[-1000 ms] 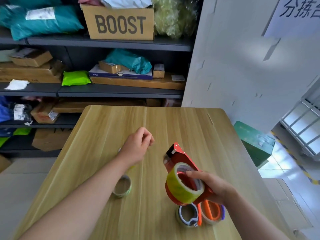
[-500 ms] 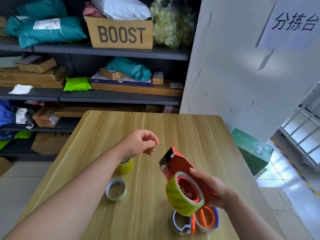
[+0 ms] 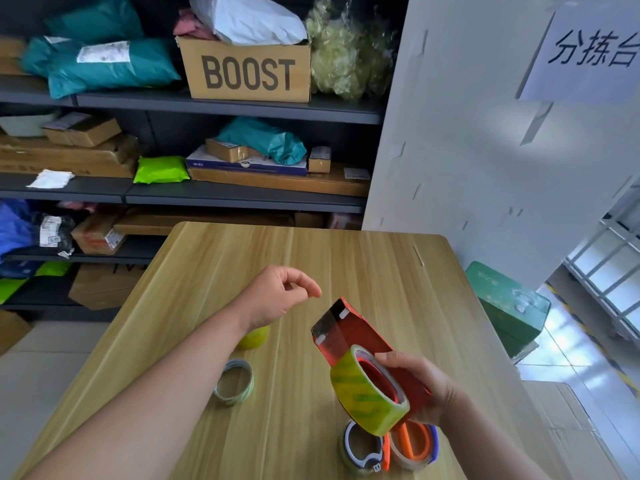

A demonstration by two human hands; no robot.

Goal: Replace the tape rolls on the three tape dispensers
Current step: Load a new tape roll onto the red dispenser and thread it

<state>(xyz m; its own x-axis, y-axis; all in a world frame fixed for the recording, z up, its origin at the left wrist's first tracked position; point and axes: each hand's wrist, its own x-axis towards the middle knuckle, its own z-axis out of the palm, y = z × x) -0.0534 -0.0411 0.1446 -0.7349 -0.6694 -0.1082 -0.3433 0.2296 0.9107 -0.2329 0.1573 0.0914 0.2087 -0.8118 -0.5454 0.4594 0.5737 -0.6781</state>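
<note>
While your head camera looks down over the wooden table (image 3: 346,258), the clearest writing is "BOOST" on the cardboard box (image 3: 247,69) on the top shelf, and a white paper sign (image 3: 588,50) on the wall at upper right carries three Chinese characters. Shipping labels on the teal parcels (image 3: 104,64) are too small to read.

Your right hand (image 3: 427,389) grips the red tape dispenser (image 3: 353,332), lifted above the table with its cutting end tilted up and away from you; a yellow-green tape roll (image 3: 363,393) sits on its hub. Your left hand (image 3: 277,296) hovers over the table, fingers loosely curled, holding nothing.

Under the red dispenser, two more dispensers (image 3: 391,448) lie side by side near the table's front edge, partly hidden by the roll. A nearly spent roll (image 3: 233,382) lies flat just beside your left forearm, and another yellow-green roll (image 3: 254,337) peeks out from behind your wrist. A green box (image 3: 505,306) stands on the floor to the right.
</note>
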